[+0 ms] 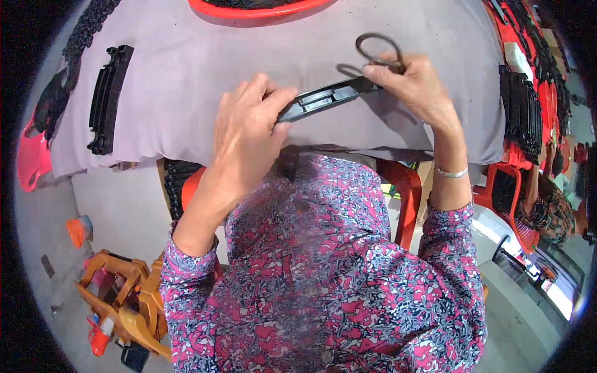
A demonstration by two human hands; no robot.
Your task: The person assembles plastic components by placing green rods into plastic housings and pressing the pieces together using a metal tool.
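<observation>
My left hand point(249, 127) grips the left end of a long, narrow black plastic piece point(326, 97) between thumb and fingers. The piece is tilted up to the right, just above the grey cloth, and its hollow side with inner ribs shows. My right hand point(418, 87) is closed round a pair of dark scissors point(377, 35) at the piece's right end. One large ring handle stands up above the fingers. Part of a second loop shows left of them, and the blades cannot be made out. Whether the right fingers also pinch the piece is hidden.
Black ribbed strips point(111, 99) lie at the left of the cloth point(180, 81). A stack of similar strips point(521, 115) is at the right edge. A red basin point(264, 11) with dark contents stands at the far side. Another person point(550, 202) sits at the right.
</observation>
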